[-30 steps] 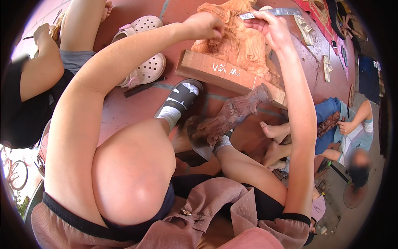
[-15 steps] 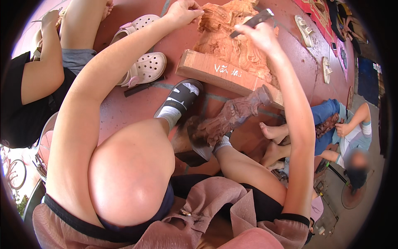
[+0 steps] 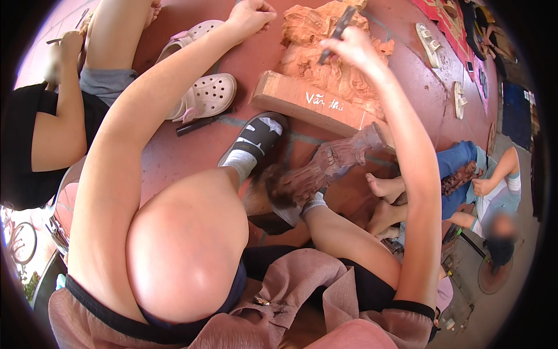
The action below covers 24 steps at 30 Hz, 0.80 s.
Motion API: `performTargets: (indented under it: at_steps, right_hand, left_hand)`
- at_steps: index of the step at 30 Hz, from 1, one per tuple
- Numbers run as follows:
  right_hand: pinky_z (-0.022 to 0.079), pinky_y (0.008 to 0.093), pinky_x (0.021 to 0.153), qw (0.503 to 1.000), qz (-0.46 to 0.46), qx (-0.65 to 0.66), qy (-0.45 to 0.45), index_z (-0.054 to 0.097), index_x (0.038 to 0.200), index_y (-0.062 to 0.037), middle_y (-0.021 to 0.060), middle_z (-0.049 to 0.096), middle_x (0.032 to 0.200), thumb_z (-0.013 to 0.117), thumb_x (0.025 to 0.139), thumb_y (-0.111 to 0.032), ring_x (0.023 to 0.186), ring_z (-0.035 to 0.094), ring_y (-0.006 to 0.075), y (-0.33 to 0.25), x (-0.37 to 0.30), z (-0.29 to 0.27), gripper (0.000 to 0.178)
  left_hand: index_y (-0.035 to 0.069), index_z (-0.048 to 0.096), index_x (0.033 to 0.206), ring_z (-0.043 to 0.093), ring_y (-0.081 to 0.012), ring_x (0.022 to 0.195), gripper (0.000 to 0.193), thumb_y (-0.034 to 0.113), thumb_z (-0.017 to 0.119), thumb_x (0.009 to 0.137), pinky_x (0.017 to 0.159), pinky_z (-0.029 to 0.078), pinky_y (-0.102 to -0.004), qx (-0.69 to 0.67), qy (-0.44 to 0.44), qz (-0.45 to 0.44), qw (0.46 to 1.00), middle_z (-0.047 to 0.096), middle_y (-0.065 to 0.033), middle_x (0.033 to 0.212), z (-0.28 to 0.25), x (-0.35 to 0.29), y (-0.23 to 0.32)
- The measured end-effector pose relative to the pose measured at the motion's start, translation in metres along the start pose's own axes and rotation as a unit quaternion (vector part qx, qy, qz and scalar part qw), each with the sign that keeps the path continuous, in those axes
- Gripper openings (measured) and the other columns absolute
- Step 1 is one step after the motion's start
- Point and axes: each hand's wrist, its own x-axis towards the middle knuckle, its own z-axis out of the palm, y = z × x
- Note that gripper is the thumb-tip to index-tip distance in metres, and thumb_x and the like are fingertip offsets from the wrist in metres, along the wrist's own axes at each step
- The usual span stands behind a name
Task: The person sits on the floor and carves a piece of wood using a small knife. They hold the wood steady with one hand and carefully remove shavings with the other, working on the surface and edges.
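Note:
A pale orange wood carving [image 3: 325,52] with deep relief lies on the tiled floor before me, its thick block base [image 3: 308,104] turned toward me and marked with white handwriting. My right hand [image 3: 356,47] is above the carving, closed around a dark, flat, narrow tool [image 3: 338,34] whose exact kind I cannot make out. To the left of the carving, my left hand [image 3: 253,17] is raised with fingers curled and pinched together, apart from the wood. Whatever it may hold is hidden. A dark reddish carved wood piece [image 3: 328,166] lies between my legs and the base.
Pale clogs [image 3: 209,96] and a dark bar [image 3: 195,124] sit to the left, near a seated person [image 3: 58,128]. At right another person [image 3: 491,180] holds a dark carved piece [image 3: 460,177]. White sandals [image 3: 427,43] lie at the far right beside a red mat [image 3: 447,23].
My left hand has drawn slightly left and away from the carving's edge. My right hand has shifted a little left over the carving, and the dark tool has turned more upright.

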Motion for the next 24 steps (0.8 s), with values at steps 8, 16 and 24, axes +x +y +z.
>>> performTargets:
  at_steps: [8,16,24]
  right_hand:
    - [0.052,0.0427,0.074,0.992,-0.058,-0.048,0.103,0.066,0.082,0.0010,0.0202,0.067,0.079,0.058,0.078,-0.022,0.078,0.067,0.0336,-0.047,-0.019,-0.002,0.025]
    - [0.050,0.0294,0.075,0.983,-0.113,0.143,0.036,0.064,0.096,-0.0033,0.0054,0.067,0.086,0.070,0.081,-0.031,0.078,0.063,0.0147,-0.030,-0.053,-0.022,0.032]
    - [0.048,0.0239,0.072,0.958,0.031,0.279,0.055,0.065,0.095,-0.0015,0.0016,0.066,0.083,0.065,0.086,-0.012,0.078,0.059,0.0075,0.028,-0.139,-0.008,0.015]
  left_hand:
    - [0.006,0.063,0.094,0.060,-0.0118,0.065,0.039,0.045,0.064,0.087,0.058,0.049,-0.0245,-0.107,-0.267,-0.007,0.958,0.064,-0.0042,0.076,0.008,-0.047,0.107]
    - [0.002,0.066,0.088,0.066,-0.0167,0.068,0.028,0.029,0.060,0.088,0.061,0.053,-0.0288,-0.057,-0.196,0.009,0.979,0.066,-0.0070,0.070,0.010,-0.054,0.097]
    - [-0.003,0.066,0.096,0.065,-0.0115,0.069,0.035,0.031,0.061,0.091,0.063,0.054,-0.0271,0.096,-0.169,0.209,0.958,0.067,-0.0080,0.077,0.021,-0.065,0.083]
